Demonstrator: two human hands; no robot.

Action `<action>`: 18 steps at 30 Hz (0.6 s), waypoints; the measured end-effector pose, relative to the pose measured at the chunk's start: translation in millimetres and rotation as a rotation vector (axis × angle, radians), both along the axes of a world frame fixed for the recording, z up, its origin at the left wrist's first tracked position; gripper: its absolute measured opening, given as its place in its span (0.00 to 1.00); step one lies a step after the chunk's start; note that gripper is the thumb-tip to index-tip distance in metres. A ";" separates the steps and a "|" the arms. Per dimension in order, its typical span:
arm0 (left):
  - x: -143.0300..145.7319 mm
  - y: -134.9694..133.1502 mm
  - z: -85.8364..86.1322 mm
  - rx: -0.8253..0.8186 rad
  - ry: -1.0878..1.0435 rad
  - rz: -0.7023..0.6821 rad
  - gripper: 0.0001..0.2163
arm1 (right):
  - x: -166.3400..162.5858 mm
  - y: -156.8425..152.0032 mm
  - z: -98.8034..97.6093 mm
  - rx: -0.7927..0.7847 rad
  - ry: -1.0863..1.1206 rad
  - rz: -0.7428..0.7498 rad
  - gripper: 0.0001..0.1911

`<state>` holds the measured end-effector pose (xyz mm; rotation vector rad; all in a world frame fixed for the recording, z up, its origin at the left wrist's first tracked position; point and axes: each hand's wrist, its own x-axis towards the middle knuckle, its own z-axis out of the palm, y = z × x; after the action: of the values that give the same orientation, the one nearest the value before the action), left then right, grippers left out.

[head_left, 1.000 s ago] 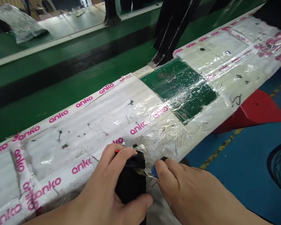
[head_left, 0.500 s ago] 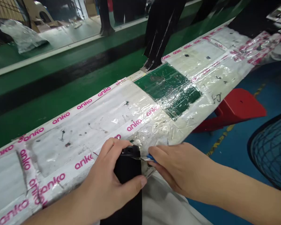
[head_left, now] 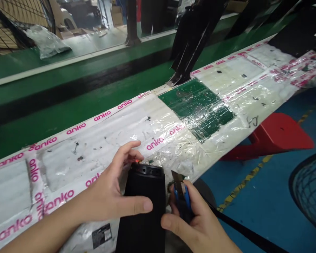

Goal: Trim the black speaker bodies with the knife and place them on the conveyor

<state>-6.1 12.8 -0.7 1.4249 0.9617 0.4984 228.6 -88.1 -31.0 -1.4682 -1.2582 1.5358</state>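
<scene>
A black fabric-covered speaker (head_left: 144, 214), its dark end panel (head_left: 147, 170) showing small round and slot-like ports, lies lengthwise in front of me at the table's near edge. My left hand (head_left: 118, 189) grips its left side, thumb across the front and fingers bent near the top end. A small red-orange glow shows by those fingertips. To the right of the speaker, my right hand (head_left: 197, 218) is closed around a blue-and-black utility knife (head_left: 183, 196). The knife's blade points up and away, apart from the speaker.
The worktable (head_left: 116, 130) is covered with plastic and pink-lettered tape, with a green patch (head_left: 200, 105) bare in the middle. A black label (head_left: 102, 235) shows at the lower left. On the right are a red stool (head_left: 281, 131) and a black mesh basket (head_left: 310, 189).
The knife has come away from the speaker's top right corner, and its blade now points upward. My left fingers have lifted off the top end, uncovering more of the panel. The view has shifted slightly.
</scene>
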 end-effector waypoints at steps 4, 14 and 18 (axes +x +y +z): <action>13.3 -2.4 -5.6 -0.074 -0.015 -0.073 0.30 | 20.6 -6.1 4.3 0.083 -0.252 0.122 0.13; 22.0 -5.9 -10.2 -0.028 -0.078 -0.129 0.26 | 30.7 20.2 26.5 0.884 -1.039 0.329 0.14; 21.2 -4.9 -16.4 -0.025 -0.143 -0.156 0.26 | 33.1 25.6 29.3 0.894 -1.068 0.362 0.14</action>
<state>15.0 7.9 -17.1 1.4097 0.7335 0.4639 261.7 -62.5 -1.6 -1.4246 -2.4672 0.0722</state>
